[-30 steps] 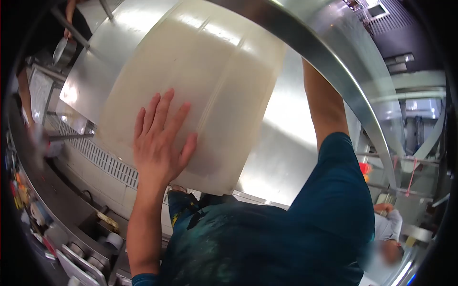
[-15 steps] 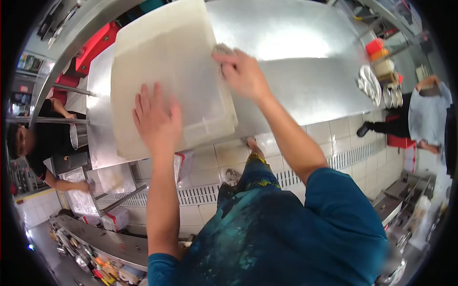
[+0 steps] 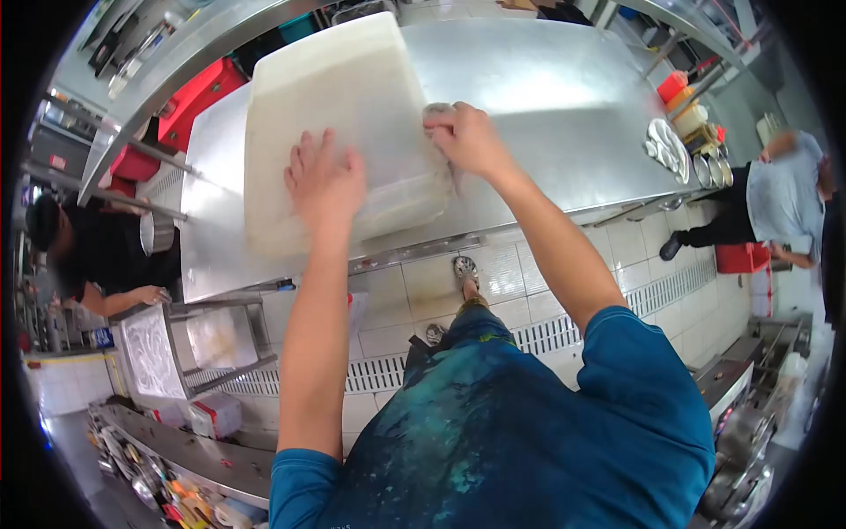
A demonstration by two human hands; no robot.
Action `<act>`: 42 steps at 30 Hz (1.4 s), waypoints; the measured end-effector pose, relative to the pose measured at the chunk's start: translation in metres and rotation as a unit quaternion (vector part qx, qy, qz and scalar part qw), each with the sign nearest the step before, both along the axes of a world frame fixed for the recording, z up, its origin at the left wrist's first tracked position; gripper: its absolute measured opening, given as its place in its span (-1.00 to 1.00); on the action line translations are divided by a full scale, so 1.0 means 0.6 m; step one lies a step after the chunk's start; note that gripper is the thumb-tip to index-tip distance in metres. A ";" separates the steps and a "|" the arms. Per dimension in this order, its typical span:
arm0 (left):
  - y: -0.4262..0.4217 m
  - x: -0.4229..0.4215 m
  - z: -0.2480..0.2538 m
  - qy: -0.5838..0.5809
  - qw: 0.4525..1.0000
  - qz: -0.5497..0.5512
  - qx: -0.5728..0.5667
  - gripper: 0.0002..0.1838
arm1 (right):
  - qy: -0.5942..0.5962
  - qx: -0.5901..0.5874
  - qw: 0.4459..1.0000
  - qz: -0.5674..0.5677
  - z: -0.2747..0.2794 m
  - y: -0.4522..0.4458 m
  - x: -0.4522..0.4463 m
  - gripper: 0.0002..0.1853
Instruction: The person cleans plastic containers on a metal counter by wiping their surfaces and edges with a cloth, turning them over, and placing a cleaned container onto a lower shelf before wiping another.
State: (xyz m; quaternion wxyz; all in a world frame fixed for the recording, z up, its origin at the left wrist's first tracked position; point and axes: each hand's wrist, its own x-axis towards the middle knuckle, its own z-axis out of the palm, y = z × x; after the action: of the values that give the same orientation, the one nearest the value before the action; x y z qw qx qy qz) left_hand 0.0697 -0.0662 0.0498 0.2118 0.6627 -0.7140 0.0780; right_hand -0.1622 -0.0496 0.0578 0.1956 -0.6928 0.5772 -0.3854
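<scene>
A large whitish, translucent container or board (image 3: 352, 97) lies on the steel table (image 3: 546, 132); its exact kind is hard to tell. On its near left part my left hand (image 3: 326, 182) rests flat with the fingers spread. My right hand (image 3: 469, 138) is at its right edge, fingers wrapped round a crumpled greyish cloth (image 3: 438, 110). Part of the cloth pokes out beyond the fingertips.
A folded white cloth (image 3: 667, 150) and metal containers (image 3: 712, 170) stand at the table's right end. One person (image 3: 97, 247) holds a pot (image 3: 157, 232) at the left; another person (image 3: 782, 198) stands at the right. Steel shelf bars cross the upper left.
The view has swung round since the first frame, bringing my right hand with the cloth into sight. Since the middle frame, the whitish object and both hands appear slightly lower and further right.
</scene>
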 end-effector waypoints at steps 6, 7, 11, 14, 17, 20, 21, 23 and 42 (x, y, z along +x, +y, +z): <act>0.003 -0.003 0.002 0.044 0.999 0.015 -0.016 -0.44 | 0.034 -0.026 0.998 -0.046 -0.004 0.084 0.033 -0.69; 0.003 -0.003 0.003 0.051 0.998 0.018 -0.021 -0.44 | 0.039 -0.026 0.998 -0.040 0.002 0.101 0.036 -0.68; 0.008 -0.004 0.013 0.051 0.998 0.024 -0.019 -0.44 | 0.097 -0.018 0.994 -0.054 -0.002 0.171 0.045 -0.68; 0.015 -0.003 0.013 0.055 0.998 0.025 -0.032 -0.46 | 0.129 0.059 0.989 0.031 -0.058 0.222 0.048 -0.68; 0.009 0.007 0.013 0.107 0.990 0.010 -0.087 -0.52 | 0.118 0.024 0.989 0.088 -0.028 0.230 0.045 -0.69; 0.018 0.016 0.003 0.184 0.977 -0.008 -0.112 -0.60 | -0.094 0.214 0.969 -0.078 0.035 0.202 0.039 -0.68; 0.012 0.016 0.006 0.222 0.966 -0.020 -0.133 -0.64 | -0.121 0.093 0.985 -0.077 0.036 0.184 0.039 -0.69; 0.006 0.020 0.011 0.237 0.961 -0.023 -0.143 -0.67 | -0.154 -0.030 0.985 -0.075 0.017 0.173 0.056 -0.71; 0.380 0.051 -0.246 0.900 0.407 0.011 0.159 -0.52 | -0.090 0.176 0.857 0.476 -0.040 0.191 0.183 -0.55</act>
State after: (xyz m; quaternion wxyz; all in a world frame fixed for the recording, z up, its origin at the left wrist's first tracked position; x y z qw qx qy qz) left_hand 0.1000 0.1615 -0.0977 0.6222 0.3814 -0.1050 -0.6755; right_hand -0.0524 0.0650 0.0340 0.5250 -0.7995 0.2148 -0.1975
